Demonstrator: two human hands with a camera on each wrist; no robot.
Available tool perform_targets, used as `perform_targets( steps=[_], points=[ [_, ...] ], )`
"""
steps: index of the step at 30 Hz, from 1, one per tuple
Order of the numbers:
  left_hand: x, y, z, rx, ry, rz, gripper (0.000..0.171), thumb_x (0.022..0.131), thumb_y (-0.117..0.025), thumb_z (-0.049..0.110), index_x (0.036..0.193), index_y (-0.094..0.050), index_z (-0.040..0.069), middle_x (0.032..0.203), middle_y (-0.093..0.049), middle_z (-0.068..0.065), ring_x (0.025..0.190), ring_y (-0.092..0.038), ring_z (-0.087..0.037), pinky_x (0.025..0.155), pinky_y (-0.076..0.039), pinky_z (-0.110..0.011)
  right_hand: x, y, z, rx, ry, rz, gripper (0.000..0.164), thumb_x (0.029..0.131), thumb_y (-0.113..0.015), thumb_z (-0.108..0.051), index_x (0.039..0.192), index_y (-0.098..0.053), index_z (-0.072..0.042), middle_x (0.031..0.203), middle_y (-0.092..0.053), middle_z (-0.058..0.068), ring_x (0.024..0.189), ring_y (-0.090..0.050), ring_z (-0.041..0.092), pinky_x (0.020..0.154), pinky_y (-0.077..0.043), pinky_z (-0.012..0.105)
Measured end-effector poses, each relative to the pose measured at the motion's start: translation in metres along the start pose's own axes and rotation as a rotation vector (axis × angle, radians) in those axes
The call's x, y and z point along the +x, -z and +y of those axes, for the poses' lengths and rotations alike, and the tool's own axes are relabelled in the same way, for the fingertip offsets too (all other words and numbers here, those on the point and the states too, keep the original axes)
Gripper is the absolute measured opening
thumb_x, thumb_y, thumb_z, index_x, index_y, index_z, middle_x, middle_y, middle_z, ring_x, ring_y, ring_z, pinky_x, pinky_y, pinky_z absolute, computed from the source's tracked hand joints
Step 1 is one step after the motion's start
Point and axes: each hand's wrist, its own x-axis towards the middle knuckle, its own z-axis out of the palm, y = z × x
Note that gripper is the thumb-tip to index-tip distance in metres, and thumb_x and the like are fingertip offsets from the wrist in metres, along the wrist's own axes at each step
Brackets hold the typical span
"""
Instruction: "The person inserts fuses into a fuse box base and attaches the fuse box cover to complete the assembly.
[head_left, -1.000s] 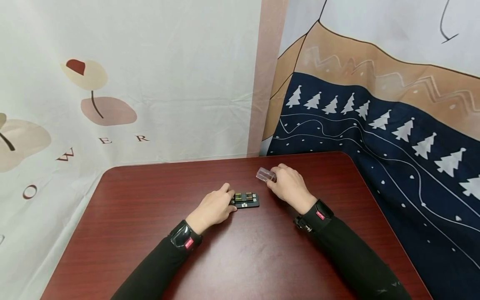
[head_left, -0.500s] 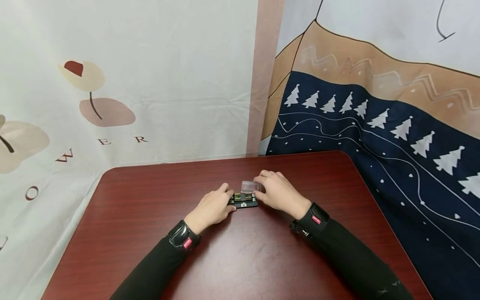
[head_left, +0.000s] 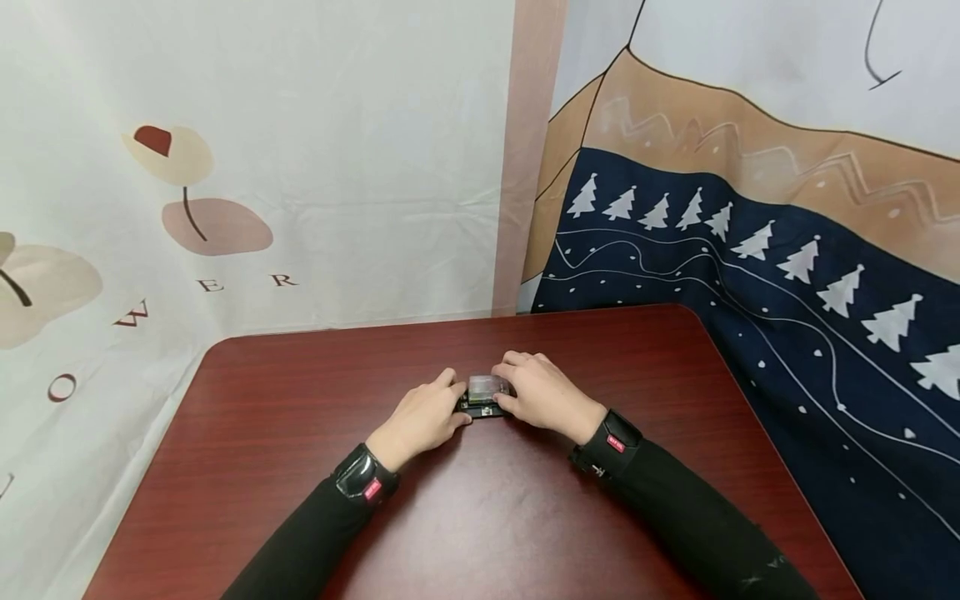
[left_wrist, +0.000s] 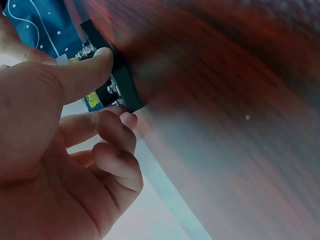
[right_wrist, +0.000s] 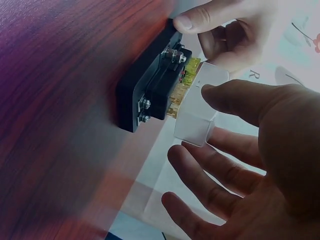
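A black fuse box base point(right_wrist: 128, 102) with screw terminals and yellowish blade fuses point(right_wrist: 190, 71) lies on the table. My left hand point(head_left: 418, 418) holds its left end, thumb point(left_wrist: 95, 70) at the front edge and fingers behind. With thumb and fingers, my right hand point(head_left: 551, 400) pinches a clear plastic cover point(right_wrist: 197, 107). In the right wrist view the cover sits over the tops of the fuses, slightly tilted, and their lower parts show beneath it. Its far side is hidden from the head view by the right hand's fingers.
The reddish-brown table point(head_left: 300, 517) has rounded far corners. Behind it hangs a pale printed cloth point(head_left: 375, 167), and a navy cloth with white trees point(head_left: 675, 250) drops along the right side.
My right hand has brought the clear cover left and toward me, from beside the base to over the fuses. The left hand has kept its hold on the base.
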Motion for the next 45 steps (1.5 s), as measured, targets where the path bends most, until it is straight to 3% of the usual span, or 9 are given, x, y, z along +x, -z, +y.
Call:
perform_targets(
  steps=[5, 10, 19, 36, 45],
  points=[
    [-0.001, 0.006, -0.001, 0.006, 0.006, 0.018, 0.059, 0.1, -0.081, 0.049, 0.142, -0.07, 0.009, 0.122, -0.061, -0.005, 0.077, -0.063, -0.018, 0.071, -0.06, -0.042, 0.0, -0.002, -0.001, -0.006, 0.019, 0.002, 0.034, 0.1, -0.083, -0.03, 0.129, -0.078, -0.012, 0.112, -0.07, 0.002, 0.098, -0.068, 0.018, 0.096, -0.055, 0.045],
    [0.0, 0.012, 0.002, -0.026, -0.031, 0.087, 0.064, 0.101, -0.08, 0.047, 0.153, -0.064, 0.012, 0.13, -0.064, -0.005, 0.09, -0.069, -0.02, 0.075, -0.062, -0.044, 0.0, -0.004, -0.001, -0.019, 0.031, 0.014, 0.034, 0.1, -0.083, -0.03, 0.128, -0.079, -0.012, 0.111, -0.07, 0.001, 0.097, -0.069, 0.018, 0.095, -0.055, 0.046],
    [0.002, 0.009, 0.003, 0.015, -0.08, 0.147, 0.04, 0.106, -0.075, 0.036, 0.141, -0.073, 0.015, 0.126, -0.067, 0.0, 0.095, -0.072, -0.015, 0.073, -0.062, -0.04, 0.0, -0.008, 0.002, -0.015, 0.037, -0.002, 0.035, 0.101, -0.082, -0.03, 0.13, -0.078, -0.011, 0.114, -0.07, 0.003, 0.099, -0.068, 0.02, 0.094, -0.056, 0.046],
    [0.004, 0.005, -0.001, 0.024, -0.08, 0.111, 0.036, 0.108, -0.073, 0.034, 0.138, -0.074, 0.015, 0.122, -0.066, 0.001, 0.093, -0.072, -0.014, 0.074, -0.061, -0.036, -0.003, -0.009, 0.002, -0.003, 0.017, -0.032, 0.039, 0.103, -0.079, -0.029, 0.136, -0.076, -0.008, 0.126, -0.072, 0.007, 0.114, -0.071, 0.025, 0.104, -0.057, 0.049],
    [0.004, 0.005, -0.001, 0.024, -0.094, 0.116, 0.034, 0.108, -0.074, 0.031, 0.137, -0.075, 0.013, 0.12, -0.066, 0.0, 0.091, -0.072, -0.014, 0.076, -0.062, -0.038, -0.003, -0.011, 0.002, 0.001, 0.016, -0.039, 0.038, 0.104, -0.079, -0.028, 0.135, -0.076, -0.008, 0.124, -0.072, 0.007, 0.112, -0.072, 0.024, 0.104, -0.058, 0.049]
  ],
)
